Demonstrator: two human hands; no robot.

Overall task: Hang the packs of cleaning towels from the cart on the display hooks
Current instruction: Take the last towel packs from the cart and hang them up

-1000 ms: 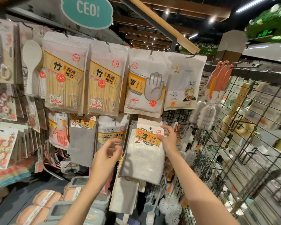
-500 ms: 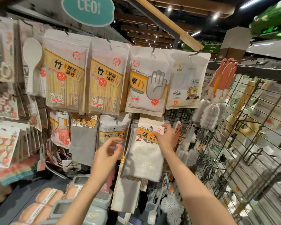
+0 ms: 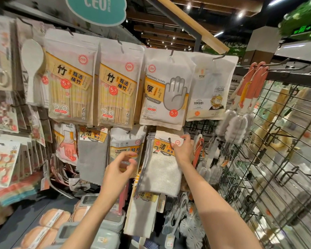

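Right hand [image 3: 182,150]: fingers pinched on the upper right corner of the towel pack's [image 3: 162,169] card header. Pack hung on a hook [image 3: 169,140] in the lower row, frontmost of a stack, right of the sponge pack [image 3: 127,144], below the glove pack [image 3: 166,90]. Left hand [image 3: 119,169]: raised just left of the towel pack, fingers loosely curled, grasping nothing. Wire grid [image 3: 269,159] at right.
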